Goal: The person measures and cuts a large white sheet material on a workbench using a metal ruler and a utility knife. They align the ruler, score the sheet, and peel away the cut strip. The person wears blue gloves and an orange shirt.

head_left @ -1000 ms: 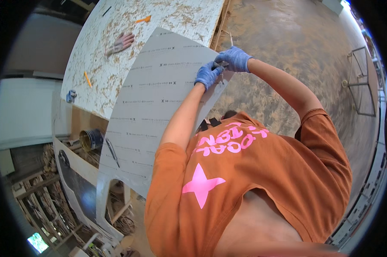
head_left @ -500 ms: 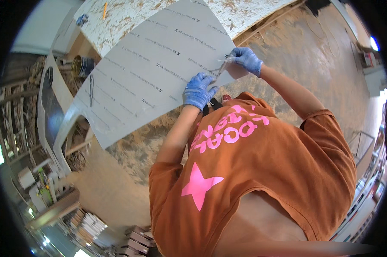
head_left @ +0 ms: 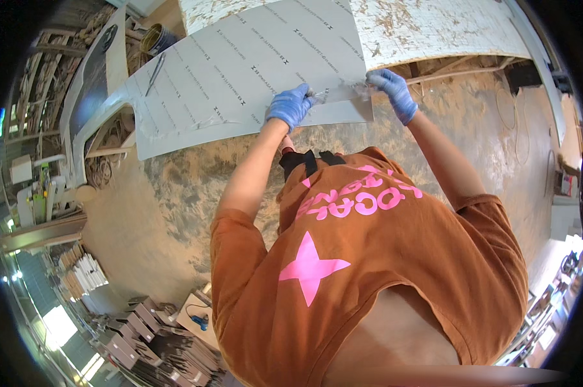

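A large grey sheet [head_left: 240, 71] covered in rows of small dark print lies in front of me, partly over the worktable. My left hand [head_left: 290, 106], in a blue glove, is closed at the sheet's near part, its fingers on one end of a strip of clear film [head_left: 335, 94]. The strip stretches sideways above the sheet's near right corner. At its other end my right hand [head_left: 394, 95], also gloved in blue, pinches the film just past the sheet's right edge. A long thin dark tool [head_left: 155, 75] rests on the sheet's left part.
Behind the sheet stands a worktable with a worn white top [head_left: 433, 29]. A dark open tin [head_left: 157, 40] sits at the far left, near a curved cut panel [head_left: 88, 122]. Dusty floor [head_left: 194, 193] lies below. Stacked boards [head_left: 156, 335] are at the lower left.
My view has turned, so the sheet appears more level and the table's right part shows. My hands have moved farther apart, and the film between them is spread out longer.
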